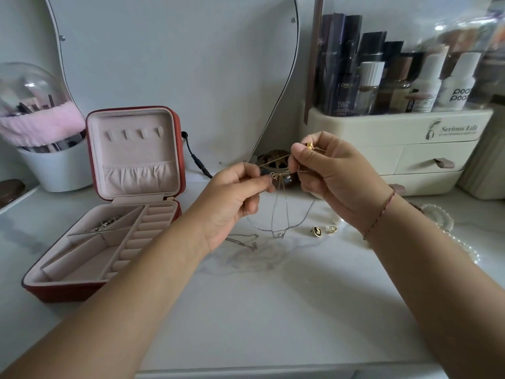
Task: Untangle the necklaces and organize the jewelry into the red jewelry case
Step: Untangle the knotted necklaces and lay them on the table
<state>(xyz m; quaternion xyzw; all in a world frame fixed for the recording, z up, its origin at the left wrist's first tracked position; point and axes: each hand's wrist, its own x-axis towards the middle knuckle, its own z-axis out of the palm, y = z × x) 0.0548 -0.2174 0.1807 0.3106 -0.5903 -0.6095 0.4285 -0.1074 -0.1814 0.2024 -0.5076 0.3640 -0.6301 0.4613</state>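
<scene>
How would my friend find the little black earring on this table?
On the white marble table, look just below the right hand that pinches the chains. Two small gold-rimmed earrings lie side by side there. The black earring is the left one, with a dark oval middle; the pale earring beside it is light.
</scene>
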